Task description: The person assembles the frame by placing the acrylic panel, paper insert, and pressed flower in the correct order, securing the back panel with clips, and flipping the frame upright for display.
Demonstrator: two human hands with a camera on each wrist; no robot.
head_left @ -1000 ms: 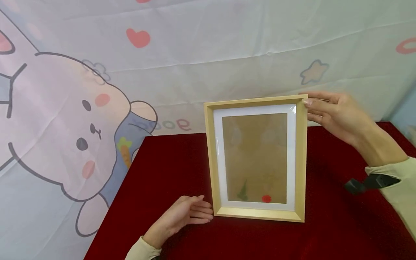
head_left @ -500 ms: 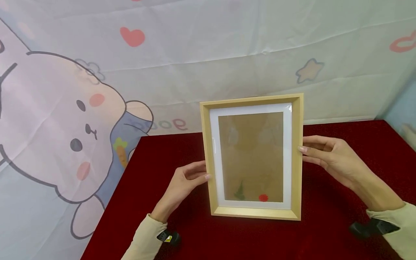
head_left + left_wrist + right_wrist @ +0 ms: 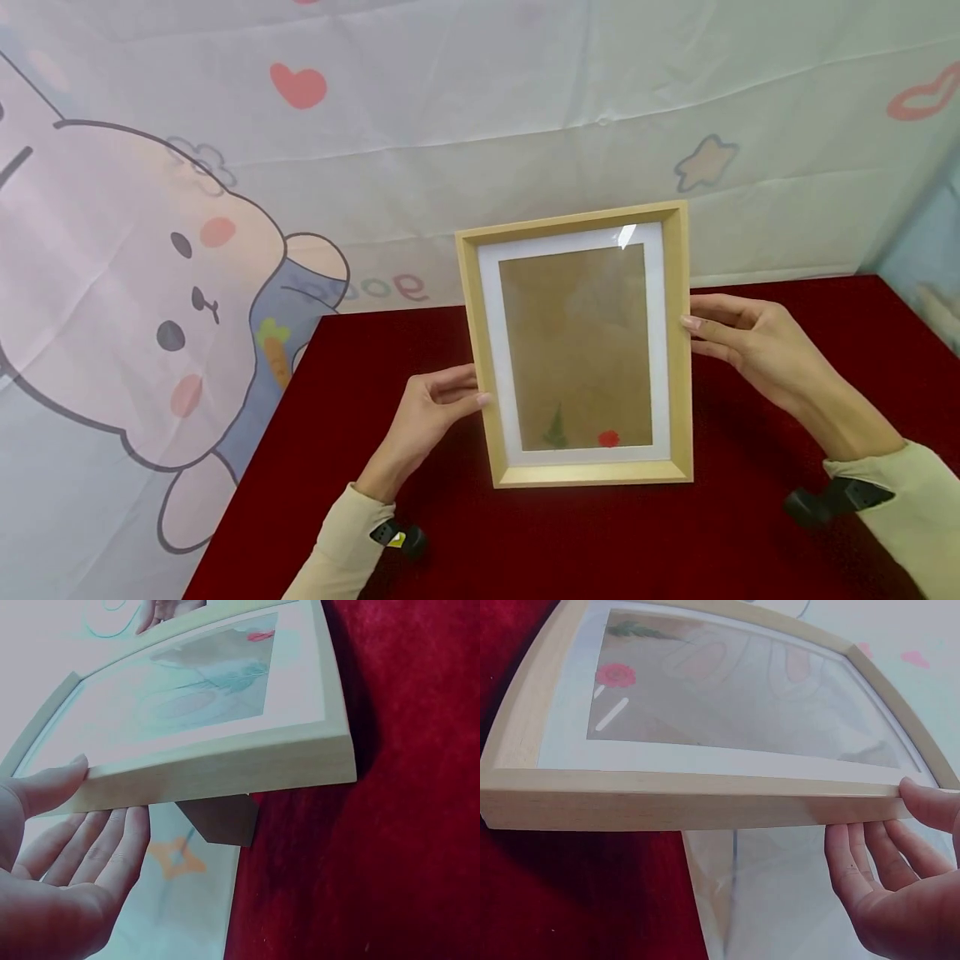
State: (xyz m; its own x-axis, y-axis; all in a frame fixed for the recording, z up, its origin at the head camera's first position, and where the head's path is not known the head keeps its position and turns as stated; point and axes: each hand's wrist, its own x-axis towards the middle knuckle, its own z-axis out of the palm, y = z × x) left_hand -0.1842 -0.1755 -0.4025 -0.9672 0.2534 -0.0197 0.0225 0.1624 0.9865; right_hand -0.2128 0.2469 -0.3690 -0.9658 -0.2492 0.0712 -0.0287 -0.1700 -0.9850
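Observation:
A light-wood photo frame point(image 3: 685, 400) stands nearly upright in the head view, slightly tilted. Its white mat point(image 3: 656, 333) surrounds a brown backing, where a small green leaf sprig point(image 3: 556, 429) and a red flower point(image 3: 608, 438) sit at the bottom. My left hand point(image 3: 423, 421) grips the left side, thumb on the front and fingers behind. The right side is held likewise by my right hand point(image 3: 772, 354), a little higher up. In the left wrist view a dark support leg point(image 3: 225, 819) juts from the frame's back. Whether the bottom edge touches the cloth, I cannot tell.
A dark red cloth point(image 3: 397, 358) covers the table. Behind it hangs a pale printed curtain point(image 3: 487, 100) with a cartoon rabbit, hearts and a star. Each wrist wears a black strapped device, like the right wrist device point(image 3: 836, 500).
My left hand has risen from the lower corner to grip the left side. My right hand has slid down from the top corner. Lately the frame has shifted slightly up and tilted.

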